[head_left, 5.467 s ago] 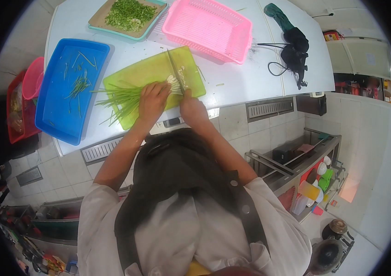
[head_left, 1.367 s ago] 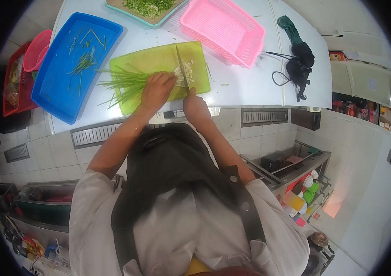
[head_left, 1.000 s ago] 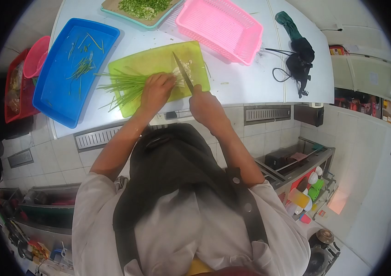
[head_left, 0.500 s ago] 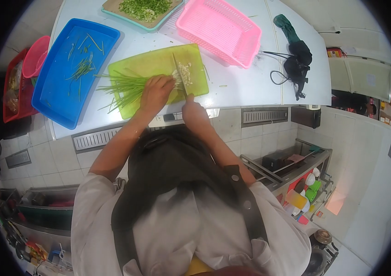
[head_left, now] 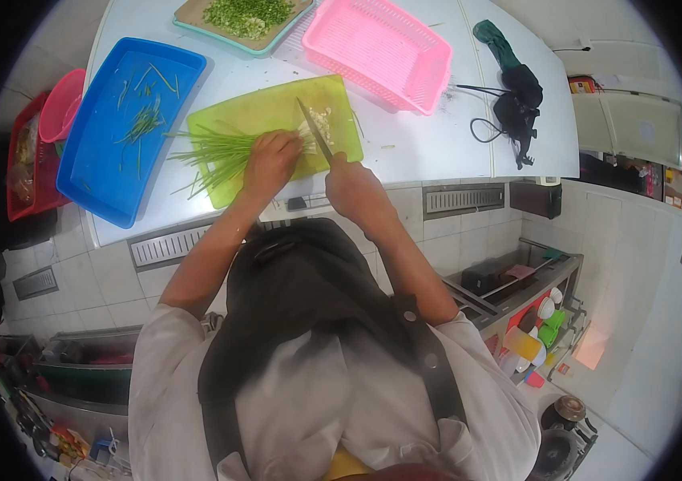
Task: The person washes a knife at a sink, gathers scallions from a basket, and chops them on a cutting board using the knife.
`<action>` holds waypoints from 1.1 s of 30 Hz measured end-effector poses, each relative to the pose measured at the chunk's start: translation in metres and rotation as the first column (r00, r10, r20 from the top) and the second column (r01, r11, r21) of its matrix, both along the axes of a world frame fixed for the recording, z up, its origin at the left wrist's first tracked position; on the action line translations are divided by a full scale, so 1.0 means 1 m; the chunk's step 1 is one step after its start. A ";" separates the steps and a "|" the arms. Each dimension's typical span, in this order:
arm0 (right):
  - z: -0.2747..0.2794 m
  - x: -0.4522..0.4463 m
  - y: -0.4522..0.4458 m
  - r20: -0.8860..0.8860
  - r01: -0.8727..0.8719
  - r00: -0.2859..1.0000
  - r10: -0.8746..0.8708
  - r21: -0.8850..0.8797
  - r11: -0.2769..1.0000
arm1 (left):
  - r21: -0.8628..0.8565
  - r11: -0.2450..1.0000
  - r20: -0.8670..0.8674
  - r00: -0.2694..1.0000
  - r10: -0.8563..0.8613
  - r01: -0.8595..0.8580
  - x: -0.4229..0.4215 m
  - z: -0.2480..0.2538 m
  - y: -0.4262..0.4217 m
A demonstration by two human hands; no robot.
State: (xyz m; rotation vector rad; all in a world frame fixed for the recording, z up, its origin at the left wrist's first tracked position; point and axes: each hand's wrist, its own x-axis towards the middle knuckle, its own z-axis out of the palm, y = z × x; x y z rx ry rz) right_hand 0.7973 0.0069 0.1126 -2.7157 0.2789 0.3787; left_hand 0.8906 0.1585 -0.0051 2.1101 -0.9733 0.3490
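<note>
A yellow-green cutting board (head_left: pixel 265 108) lies near the table's front edge. Across its left side stretches a bunch of green onions (head_left: pixel 225 152), the long green ends hanging past the board. My left hand (head_left: pixel 273 163) is closed over the bunch near its white ends, fingertips curled. In my right hand (head_left: pixel 355 188) is the handle of a knife (head_left: pixel 314 131); its blade points up and to the left, beside the white ends. Small chopped white pieces (head_left: pixel 322 122) lie on the board to the right of the blade.
Left of the board is a blue tray (head_left: pixel 100 172) with green scraps. Behind it stand a tray of chopped greens (head_left: pixel 249 18) and a pink basket (head_left: pixel 377 52). A black and green object with a cord (head_left: pixel 517 100) lies at the right. Red and pink containers (head_left: pixel 60 108) stand beyond the table's left edge.
Compared with half a second ago, the knife has tilted and its handle has shifted right with my right hand. Over several seconds, more white pieces have gathered on the board.
</note>
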 end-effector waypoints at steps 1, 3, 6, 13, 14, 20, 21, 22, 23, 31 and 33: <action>0.005 -0.002 0.001 -0.017 -0.013 1.000 0.013 -0.005 1.000 | -0.003 1.000 0.003 1.000 -0.001 0.001 0.000 0.002 0.000; 0.014 -0.006 0.003 -0.051 -0.038 0.998 0.037 -0.011 0.999 | 0.006 1.000 0.001 1.000 -0.005 0.005 0.001 0.001 0.001; 0.019 -0.014 0.006 -0.089 -0.025 0.996 0.022 -0.032 0.999 | 0.021 1.000 -0.020 1.000 -0.011 0.012 0.002 -0.002 0.001; -0.052 -0.028 0.011 -0.014 0.036 0.999 -0.036 0.016 0.999 | 0.026 1.000 -0.031 1.000 -0.006 0.007 0.002 -0.002 0.002; -0.069 -0.027 0.009 0.023 0.031 0.999 -0.031 0.014 0.999 | 0.026 1.000 -0.035 0.999 -0.008 0.009 0.002 -0.001 0.001; -0.086 0.006 0.007 0.060 0.091 0.994 -0.092 0.012 0.996 | 0.038 0.998 -0.041 0.998 -0.047 0.049 0.001 0.001 0.004; -0.083 0.009 0.007 0.091 0.073 0.993 -0.074 0.020 0.997 | 0.042 0.997 -0.042 0.997 -0.065 0.066 0.001 0.000 0.005; -0.078 0.011 0.006 0.084 0.075 0.994 -0.076 0.011 0.997 | 0.048 0.996 -0.041 0.996 -0.078 0.080 0.002 -0.001 0.007; -0.073 0.012 0.004 0.075 0.073 0.995 -0.073 0.004 0.997 | 0.055 0.994 -0.042 0.995 -0.087 0.090 0.003 -0.002 0.010; -0.017 -0.002 0.010 0.050 0.012 0.999 -0.009 -0.051 0.999 | 0.098 0.990 -0.006 0.995 -0.102 0.102 0.003 0.002 0.009; -0.009 -0.008 0.011 0.050 -0.011 0.999 0.013 -0.044 0.999 | 0.098 0.990 -0.006 0.995 -0.103 0.103 0.001 0.003 0.009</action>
